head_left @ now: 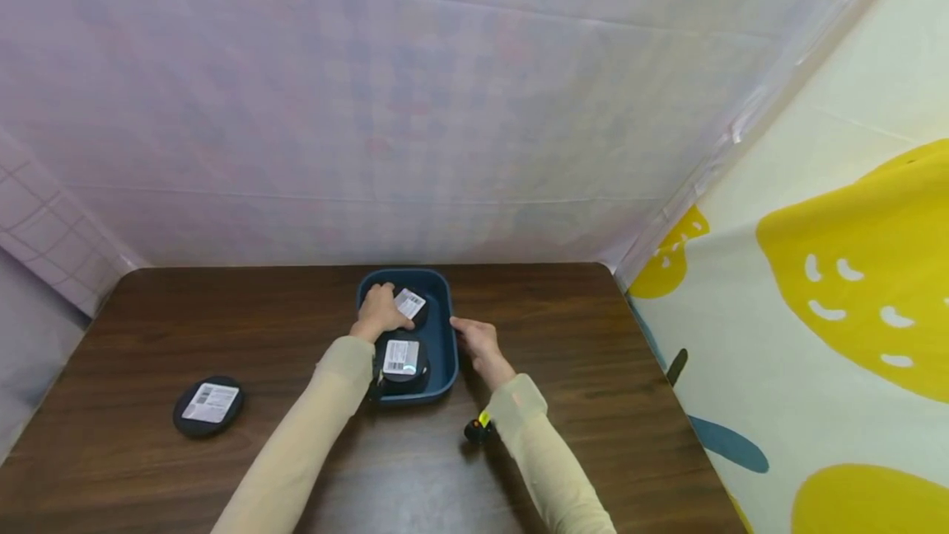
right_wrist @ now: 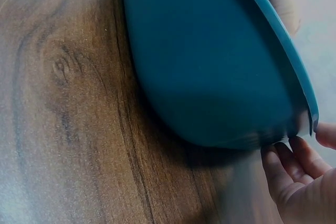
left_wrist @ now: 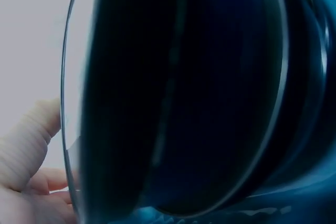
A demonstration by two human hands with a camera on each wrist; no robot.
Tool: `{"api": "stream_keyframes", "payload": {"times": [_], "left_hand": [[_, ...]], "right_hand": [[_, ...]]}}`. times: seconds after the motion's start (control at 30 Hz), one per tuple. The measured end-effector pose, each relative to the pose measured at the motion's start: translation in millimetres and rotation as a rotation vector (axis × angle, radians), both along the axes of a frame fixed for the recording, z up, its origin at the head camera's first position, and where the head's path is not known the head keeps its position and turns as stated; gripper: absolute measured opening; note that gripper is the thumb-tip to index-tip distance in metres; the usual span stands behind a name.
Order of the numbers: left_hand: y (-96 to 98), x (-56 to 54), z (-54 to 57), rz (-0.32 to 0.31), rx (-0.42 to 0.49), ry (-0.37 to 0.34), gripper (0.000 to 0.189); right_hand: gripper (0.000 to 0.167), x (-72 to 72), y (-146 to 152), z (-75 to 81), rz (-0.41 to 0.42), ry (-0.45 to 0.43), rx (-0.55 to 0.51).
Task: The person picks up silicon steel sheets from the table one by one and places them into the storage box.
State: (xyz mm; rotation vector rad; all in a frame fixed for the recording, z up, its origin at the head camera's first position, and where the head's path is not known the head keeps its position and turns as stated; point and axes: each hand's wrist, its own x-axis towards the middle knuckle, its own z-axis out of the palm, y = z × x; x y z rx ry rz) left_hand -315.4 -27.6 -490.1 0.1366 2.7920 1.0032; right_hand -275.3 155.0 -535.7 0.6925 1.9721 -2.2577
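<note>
A deep blue rectangular tray (head_left: 442,344) stands near the table's back edge, with black round discs inside it. My left hand (head_left: 379,309) reaches over the tray's left side and grips the farther black disc (head_left: 421,316), which bears a white label. That disc looms dark and close in the left wrist view, hiding most of the fingers. Nearer in the tray lies another labelled black disc (head_left: 403,375), seemingly stacked on something dark. My right hand (head_left: 480,344) pinches the tray's right rim, thumb on top and fingers against the outer wall (right_wrist: 210,77) in the right wrist view.
A third black disc (head_left: 194,422) with a white label lies on the brown wooden table (head_left: 296,303) at the left. A small black object with a yellow tag (head_left: 478,430) is by the right wrist. Pale fabric (head_left: 371,105) hangs behind, and lemon-print cloth (head_left: 853,270) at the right.
</note>
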Motion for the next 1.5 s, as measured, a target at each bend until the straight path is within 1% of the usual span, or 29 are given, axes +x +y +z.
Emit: {"api": "stream_keyframes", "payload": {"times": [0.2, 0.3, 0.37, 0.47, 0.6, 0.7, 0.77, 0.87, 1.03, 1.13, 1.3, 1.5], "left_hand": [[-1.5, -0.8, -4.2, 0.003, -0.008, -0.007, 0.078], [-1.4, -0.9, -4.4, -0.004, -0.011, -0.023, 0.076], [-1.5, -0.1, -3.3, -0.012, -0.008, -0.037, 0.079], [-3.1, 1.7, -0.2, -0.008, 0.017, -0.047, 0.088], [-6.3, 2.7, 4.4, 0.005, 0.056, 0.001, 0.092], [-8.6, 2.7, 5.8, 0.010, 0.073, 0.052, 0.089], [-10.7, 3.4, 6.9, 0.019, 0.087, 0.074, 0.087], [-16.1, 6.2, 10.5, 0.031, 0.135, 0.109, 0.083], [-29.6, 14.4, 21.7, 0.052, 0.221, 0.170, 0.077], [-38.3, 19.5, 27.2, 0.072, 0.244, 0.197, 0.077], [-51.5, 29.7, 30.6, 0.105, 0.273, 0.227, 0.077], [-68.3, 46.4, 32.0, 0.126, 0.289, 0.299, 0.076]], "right_hand": [[0.032, -0.7, -2, -1.5, 0.004, 0.000, -0.012], [0.032, -1.1, -2, -1.4, 0.005, 0.007, -0.018], [0.032, -1.1, -2, -1.1, 0.006, 0.006, -0.021], [0.032, -0.9, -1, -0.6, 0.007, 0.009, -0.027], [0.032, -1.4, 0, -0.4, -0.002, 0.018, -0.029], [0.032, -1.6, 1, -0.5, -0.008, 0.018, -0.027], [0.031, -1.4, 0, -0.6, -0.007, 0.018, -0.029], [0.030, -0.8, -1, -0.7, -0.003, 0.016, -0.034], [0.029, -1.4, -2, -0.2, -0.009, 0.011, -0.023], [0.030, -3.1, -2, 0.2, -0.011, 0.019, -0.010], [0.030, -5.4, -2, -0.8, -0.009, 0.018, -0.014], [0.032, -7.4, -2, -3.0, -0.011, 0.023, -0.028]]}}
